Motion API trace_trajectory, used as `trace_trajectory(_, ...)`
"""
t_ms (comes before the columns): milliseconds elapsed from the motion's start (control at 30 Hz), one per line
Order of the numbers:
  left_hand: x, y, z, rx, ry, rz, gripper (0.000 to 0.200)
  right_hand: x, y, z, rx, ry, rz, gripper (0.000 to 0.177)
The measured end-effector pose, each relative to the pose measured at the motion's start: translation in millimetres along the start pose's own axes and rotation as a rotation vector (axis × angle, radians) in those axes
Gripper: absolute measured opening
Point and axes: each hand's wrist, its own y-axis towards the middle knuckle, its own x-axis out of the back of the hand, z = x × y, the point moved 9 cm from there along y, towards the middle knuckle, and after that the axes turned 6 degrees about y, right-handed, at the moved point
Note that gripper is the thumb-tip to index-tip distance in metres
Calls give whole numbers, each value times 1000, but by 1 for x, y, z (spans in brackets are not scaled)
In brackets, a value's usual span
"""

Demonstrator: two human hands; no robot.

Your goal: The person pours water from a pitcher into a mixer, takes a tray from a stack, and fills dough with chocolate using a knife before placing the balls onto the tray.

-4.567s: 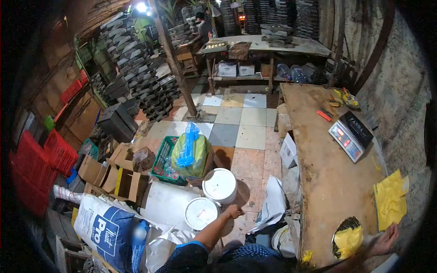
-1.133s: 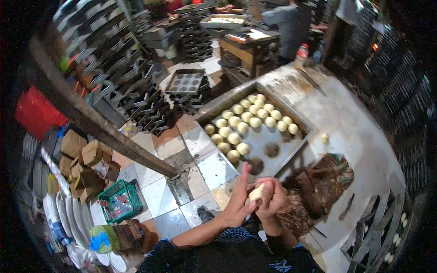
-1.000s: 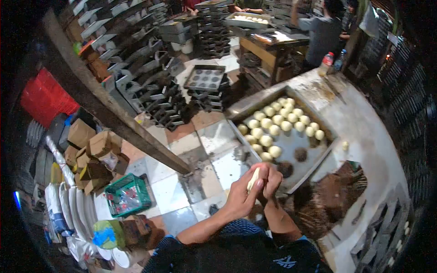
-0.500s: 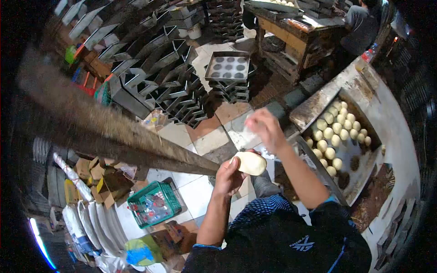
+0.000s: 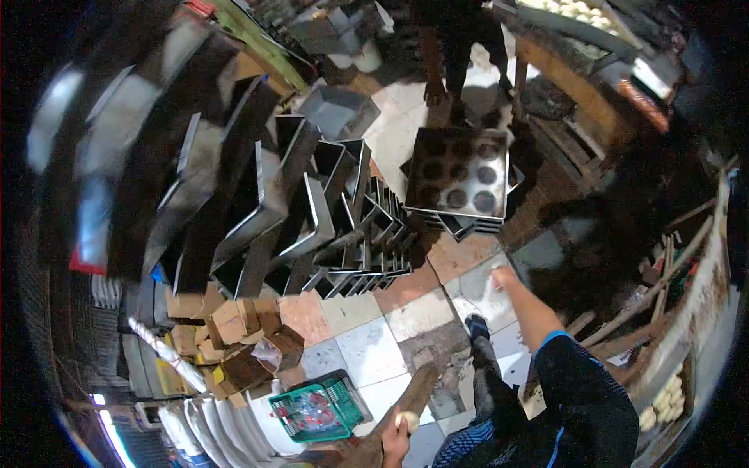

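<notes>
My left hand is low in the view beside a wooden pole. It is closed round a pale piece of dough, whose rounded end shows past the thumb. My right hand is stretched forward over the tiled floor, short of the stack of square trays. Its fingers look closed, with a thin whitish thing under them that is too blurred to name. On top of the stack, a square baking tray shows rows of dark round marks.
Nested metal trays are piled high at the left. Cardboard boxes and a green basket of bottles stand below. Dough balls lie at the lower right. A person's legs show behind the tray stack.
My view has swung so the tray stack is nearer. My right hand has reached forward, away from the left. The left hand, still holding the dough, sits lower. A person has appeared behind the stack.
</notes>
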Motion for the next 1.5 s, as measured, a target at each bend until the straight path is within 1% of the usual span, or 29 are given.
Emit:
trace_trajectory(33, -8, -6, 50, 173, -67, 1, 38, 10, 74, -28, 78, -119, 66, 31)
trace_trajectory(100, -6, -16, 83, 379, -56, 2, 37, -7, 148, -47, 125, -235, 162, 33)
trace_trajectory(167, -7, -16, 91, 501, -20, 9, 37, -19, 137, -27, -209, 262, 170, 37)
trace_trajectory(233, -11, -7, 88, 590, 1, 33, 37, -62, 119, 40, -135, 371, 150, 35)
trace_trajectory(267, -11, -1, 88, 619, 17, 38, 37, -81, 144, 42, -151, 368, 162, 35)
trace_trajectory(300, -12, 3, 88, 639, 31, 41, 37, -102, 177, 47, -108, 476, 103, 38)
trace_trajectory(333, -13, 8, 89, 656, 43, 44, 37, -117, 193, 59, -63, 588, 41, 41)
trace_trajectory(367, -14, 13, 90, 670, 54, 45, 36, -132, 202, 63, -71, 597, 55, 41)
trace_trajectory(433, -14, 19, 91, 688, 69, 45, 36, -130, 193, 72, -182, 788, -211, 42)
trace_trajectory(467, -14, 21, 91, 690, 73, 46, 36, -137, 189, 77, -186, 796, -200, 42)
trace_trajectory(533, -13, 23, 91, 688, 79, 52, 36, -125, 197, 70, -73, 829, -311, 39)
trace_trajectory(567, -14, 24, 90, 679, 81, 54, 36, -118, 199, 58, -157, 723, -390, 28)
trace_trajectory(600, -16, 26, 90, 669, 81, 58, 36, -115, 206, 47, -144, 728, -395, 28)
trace_trajectory(667, -20, 29, 89, 638, 76, 71, 36, -79, 191, 53, 312, 765, -523, 18)
trace_trajectory(733, -22, 33, 89, 594, 71, 85, 36, -44, 104, 75, 253, 629, -509, 15)
trace_trajectory(800, -26, 33, 88, 541, 69, 100, 36, -30, 64, 51, 157, 648, -441, 14)
trace_trajectory(833, -27, 33, 86, 511, 71, 110, 36, -18, 28, 47, 217, 708, -533, 11)
trace_trajectory(867, -27, 34, 85, 476, 74, 115, 36, -22, 2, 32, 161, 910, -443, 19)
trace_trajectory(900, -27, 33, 84, 439, 78, 119, 36, -17, -44, 35, 149, 1000, -405, 26)
trace_trajectory(1000, -29, 31, 83, 304, 102, 138, 36, 11, -202, 67, 34, 1003, -478, 46)
trace_trajectory(1067, -32, 30, 86, 201, 136, 143, 36, 17, -233, 54, 127, 990, -475, 51)
trace_trajectory(1133, -35, 22, 101, 108, 197, 132, 36, 27, -250, 42, 310, 942, -506, 49)
trace_trajectory(1233, -25, 13, 114, 28, 314, -13, 37, 66, -396, 46, 428, 1064, -466, 37)
trace_trajectory(1300, 2, -11, 57, -75, 210, -147, 36, 88, -498, 32, 479, 1214, -426, 30)
trace_trajectory(1333, 6, -9, 53, -81, 283, -182, 34, 97, -521, 11, 551, 1263, -433, 27)
trace_trajectory(1367, -34, 46, 99, -305, 807, 41, 33, 102, -568, -6, 551, 1526, -396, 25)
trace_trajectory(1400, -29, 78, 174, -47, -79, -146, 33, 122, -606, -22, 681, 1584, -322, 22)
trace_trajectory(1467, -4, 16, 72, -94, 137, -95, 37, 163, -695, -54, 870, 1693, -206, 21)
trace_trajectory(1500, -4, -1, 53, -102, 139, -45, 36, 195, -719, -91, 1027, 1529, -455, 22)
